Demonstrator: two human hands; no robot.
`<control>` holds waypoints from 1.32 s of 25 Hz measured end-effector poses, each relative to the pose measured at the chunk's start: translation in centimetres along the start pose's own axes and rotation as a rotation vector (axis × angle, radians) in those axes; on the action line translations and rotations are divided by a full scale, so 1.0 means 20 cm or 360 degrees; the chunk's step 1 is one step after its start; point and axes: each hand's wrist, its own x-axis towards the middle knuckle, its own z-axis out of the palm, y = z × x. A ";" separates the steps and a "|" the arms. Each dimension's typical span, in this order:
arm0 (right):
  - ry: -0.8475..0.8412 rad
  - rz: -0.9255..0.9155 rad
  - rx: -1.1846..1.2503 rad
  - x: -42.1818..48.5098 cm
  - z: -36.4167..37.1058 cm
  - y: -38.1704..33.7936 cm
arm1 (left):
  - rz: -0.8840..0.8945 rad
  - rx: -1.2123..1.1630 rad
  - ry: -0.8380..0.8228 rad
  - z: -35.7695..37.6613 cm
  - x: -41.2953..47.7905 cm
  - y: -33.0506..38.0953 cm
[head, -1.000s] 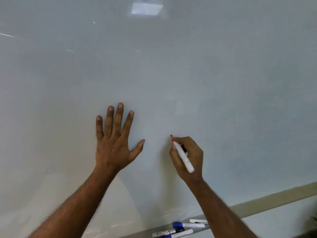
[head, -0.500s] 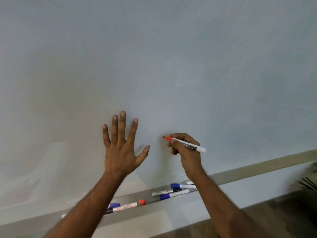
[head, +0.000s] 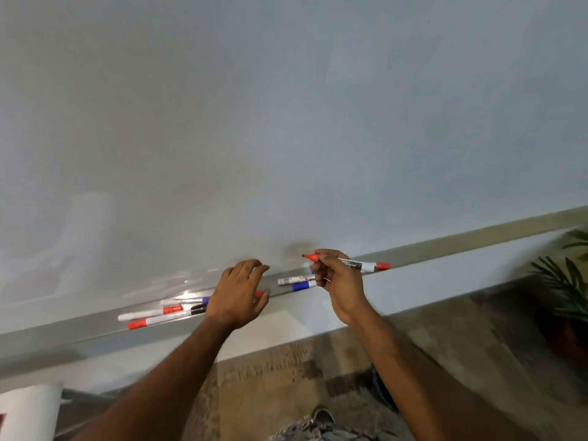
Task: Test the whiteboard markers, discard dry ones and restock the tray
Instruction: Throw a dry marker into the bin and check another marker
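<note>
Right hand (head: pixel 342 283): grip clamped on uncapped red marker (head: pixel 353 265), tip pointing left, just off the whiteboard (head: pixel 286 122), above the tray (head: pixel 79 326). Left hand (head: pixel 237 294): grip apart, fingers loosely curled, holding nothing, over tray middle. Red-capped markers (head: pixel 156 319) lie in the tray left of it, blue-capped markers (head: pixel 300 284) between the hands. Plant (head: pixel 566 281) far right.

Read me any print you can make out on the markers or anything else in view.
No text is legible.
On the red marker in the right hand: black barrel print, too blurred to read.
On the markers in the tray: labels too small and blurred.
</note>
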 end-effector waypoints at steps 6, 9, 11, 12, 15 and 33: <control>0.0133 0.0185 -0.0079 -0.04 -0.12 0.14 | -0.0139 0.0052 -0.0540 0.20 0.01 0.03; 0.0167 0.0227 -0.0186 -0.06 -0.17 0.16 | -0.0196 0.0020 -0.0640 0.27 0.02 0.03; 0.0182 0.0244 -0.0247 -0.08 -0.20 0.17 | -0.0200 0.0011 -0.0668 0.30 0.01 0.03; 0.0185 0.0248 -0.0261 -0.09 -0.21 0.17 | -0.0203 0.0001 -0.0666 0.32 0.01 0.03; 0.0200 0.0261 -0.0278 -0.10 -0.25 0.18 | -0.0240 -0.0063 -0.0581 0.34 0.01 0.05; 0.0256 0.0280 -0.0300 -0.08 -0.31 0.19 | -0.0124 -0.0217 -0.0291 0.26 0.09 0.06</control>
